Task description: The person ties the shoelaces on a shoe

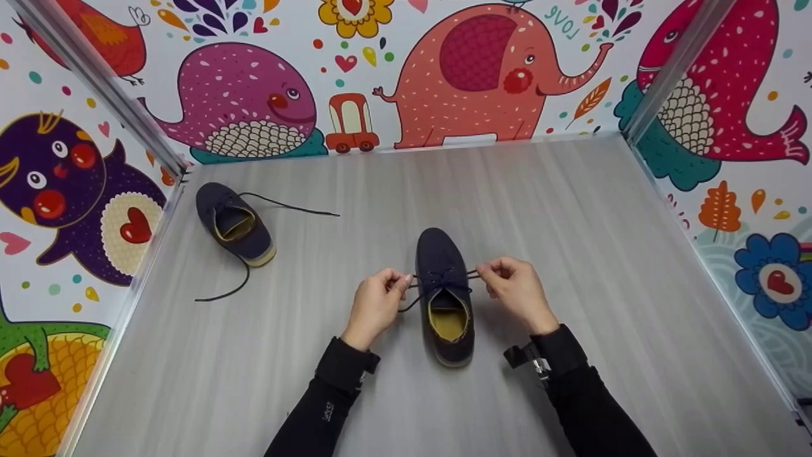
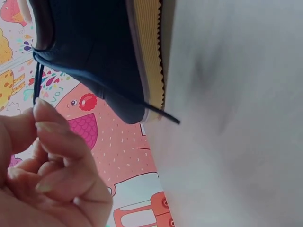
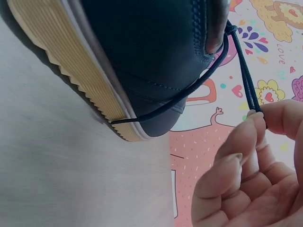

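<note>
A dark navy shoe (image 1: pixel 441 254) with a tan sole stands in the middle of the floor, toe pointing away from me. My left hand (image 1: pixel 376 303) pinches a doubled loop of its shoelace (image 2: pixel 38 80) between thumb and index finger on the left side. On the right, my right hand (image 1: pixel 519 291) pinches the other doubled loop (image 3: pixel 248 80). Both loops stretch outward, taut, from a knot (image 3: pixel 230 29) at the top of the shoe's tongue. In each wrist view, a loose lace end hangs down along the side of the shoe.
A second navy shoe (image 1: pixel 235 222) sits at the back left, its untied lace ends (image 1: pixel 288 204) spread over the grey wood-look floor (image 1: pixel 355 184). Low walls with cartoon animals, such as an elephant (image 1: pixel 469 76), enclose the floor at the back and sides.
</note>
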`<state>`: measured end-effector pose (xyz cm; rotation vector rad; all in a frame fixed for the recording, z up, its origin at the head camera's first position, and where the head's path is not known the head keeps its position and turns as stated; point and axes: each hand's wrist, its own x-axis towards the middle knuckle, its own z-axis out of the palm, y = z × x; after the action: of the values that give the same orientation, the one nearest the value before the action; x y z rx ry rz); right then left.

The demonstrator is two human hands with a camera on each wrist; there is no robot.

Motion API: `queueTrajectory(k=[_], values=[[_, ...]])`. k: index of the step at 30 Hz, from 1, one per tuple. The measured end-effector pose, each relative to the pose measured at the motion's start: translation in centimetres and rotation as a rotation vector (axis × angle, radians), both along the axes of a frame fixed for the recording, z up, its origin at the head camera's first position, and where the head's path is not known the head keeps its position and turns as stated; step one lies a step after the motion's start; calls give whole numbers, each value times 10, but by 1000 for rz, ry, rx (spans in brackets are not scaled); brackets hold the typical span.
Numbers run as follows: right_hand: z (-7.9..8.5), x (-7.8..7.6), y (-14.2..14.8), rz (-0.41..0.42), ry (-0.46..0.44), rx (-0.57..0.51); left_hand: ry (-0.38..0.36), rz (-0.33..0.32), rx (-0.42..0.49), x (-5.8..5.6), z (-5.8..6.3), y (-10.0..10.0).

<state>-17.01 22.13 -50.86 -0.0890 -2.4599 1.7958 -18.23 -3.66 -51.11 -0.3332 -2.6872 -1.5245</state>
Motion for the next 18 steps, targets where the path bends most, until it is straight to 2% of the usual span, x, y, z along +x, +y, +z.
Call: queueTrajectory(k=[4, 7, 13, 18], values=[[-4, 3, 0, -42, 7, -2, 8, 26, -18, 1, -2, -4], [-10, 4, -1, -49, -24, -32, 12, 40, -33, 3, -3, -6], [-14, 5, -3, 24, -104, -54, 2, 27, -27, 4, -4, -7], [-5, 2, -4, 77, -93, -37, 22, 24, 0, 4, -4, -8]])
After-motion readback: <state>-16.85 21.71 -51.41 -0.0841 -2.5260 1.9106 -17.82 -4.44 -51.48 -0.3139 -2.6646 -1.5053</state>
